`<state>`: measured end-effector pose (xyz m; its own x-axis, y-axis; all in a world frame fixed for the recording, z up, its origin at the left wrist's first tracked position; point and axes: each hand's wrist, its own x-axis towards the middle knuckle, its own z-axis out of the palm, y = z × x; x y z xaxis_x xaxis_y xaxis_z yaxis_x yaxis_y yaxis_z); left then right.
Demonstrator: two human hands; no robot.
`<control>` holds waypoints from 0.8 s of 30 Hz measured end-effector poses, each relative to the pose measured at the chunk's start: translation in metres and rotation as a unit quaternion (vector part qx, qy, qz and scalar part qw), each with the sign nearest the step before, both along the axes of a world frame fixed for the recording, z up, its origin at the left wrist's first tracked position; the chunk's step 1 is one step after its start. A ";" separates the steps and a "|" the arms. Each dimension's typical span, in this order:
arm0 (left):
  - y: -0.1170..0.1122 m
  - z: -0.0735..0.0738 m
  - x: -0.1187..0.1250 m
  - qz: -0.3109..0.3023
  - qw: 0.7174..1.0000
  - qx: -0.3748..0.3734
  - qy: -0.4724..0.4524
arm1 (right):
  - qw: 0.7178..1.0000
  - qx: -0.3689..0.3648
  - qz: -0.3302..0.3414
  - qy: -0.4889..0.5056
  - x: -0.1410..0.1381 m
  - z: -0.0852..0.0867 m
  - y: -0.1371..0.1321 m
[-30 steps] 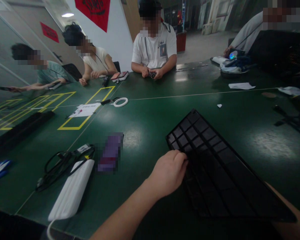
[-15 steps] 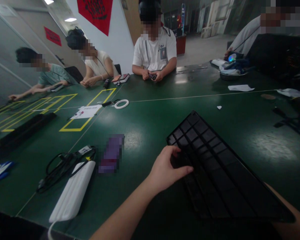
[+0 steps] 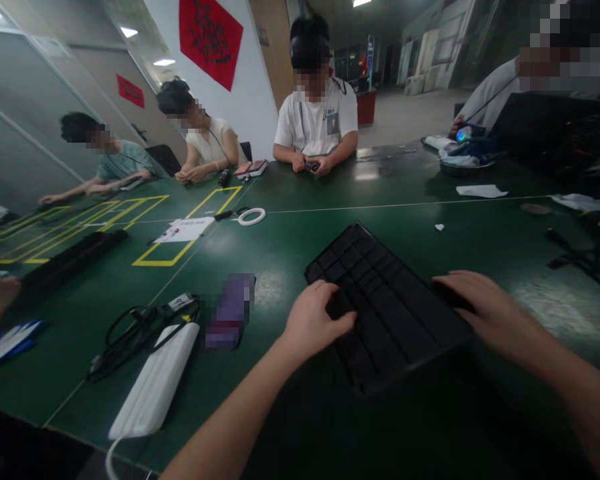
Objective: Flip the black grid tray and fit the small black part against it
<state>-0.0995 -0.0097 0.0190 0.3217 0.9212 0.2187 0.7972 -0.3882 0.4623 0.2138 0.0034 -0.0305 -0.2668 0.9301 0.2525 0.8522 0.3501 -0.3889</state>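
Observation:
A black plastic tray (image 3: 380,300) with many small square pockets lies on the dark green table (image 3: 300,247) in front of me. My left hand (image 3: 315,320) grips its left edge, thumb on top and fingers curled round the rim. My right hand (image 3: 480,307) holds the tray's right edge, fingers bent over it. The pockets I can see hold nothing.
To the left lie a white power strip (image 3: 153,387), a tangle of black cable (image 3: 140,330), a purple blurred object (image 3: 230,310), a white tape ring (image 3: 251,216) and a paper sheet (image 3: 185,229) on yellow floor-tape outlines. Several people sit across the table. Papers and dark gear lie at right.
The tray has come down flatter and shifted left and nearer. My right hand has come into view on its right edge. My left hand stays on the left edge.

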 end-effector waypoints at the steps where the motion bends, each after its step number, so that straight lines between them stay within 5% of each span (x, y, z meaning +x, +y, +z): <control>1: 0.011 0.003 -0.011 0.026 0.999 0.000 0.034 | 1.000 0.011 -0.006 -0.012 0.011 0.001 0.004; 4: 0.051 0.011 -0.042 0.112 0.981 -0.030 0.154 | 0.989 -0.015 -0.125 -0.080 0.050 0.004 0.011; 7: 0.092 0.015 -0.067 0.155 0.964 -0.064 0.205 | 0.951 -0.138 -0.224 -0.161 0.075 0.003 0.013; 10: 0.122 0.016 -0.083 0.176 0.951 -0.105 0.230 | 0.921 -0.209 -0.241 -0.223 0.080 -0.002 0.013; 13: 0.138 0.016 -0.092 0.180 0.940 -0.154 0.245 | 0.921 -0.154 -0.250 -0.257 0.082 -0.009 0.015; 19: 0.136 0.018 -0.087 0.158 0.948 -0.155 0.228 | 0.945 -0.158 -0.241 -0.153 0.087 -0.014 0.017; 24: 0.087 0.013 -0.045 0.104 0.980 -0.084 0.146 | 0.987 -0.079 -0.129 0.045 0.033 -0.002 0.013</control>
<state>-0.1449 0.0778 0.0317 0.1488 0.9888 -0.0143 0.9589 -0.1407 0.2464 0.2466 0.0162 -0.0326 0.0011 0.9938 0.1110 0.8648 0.0548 -0.4992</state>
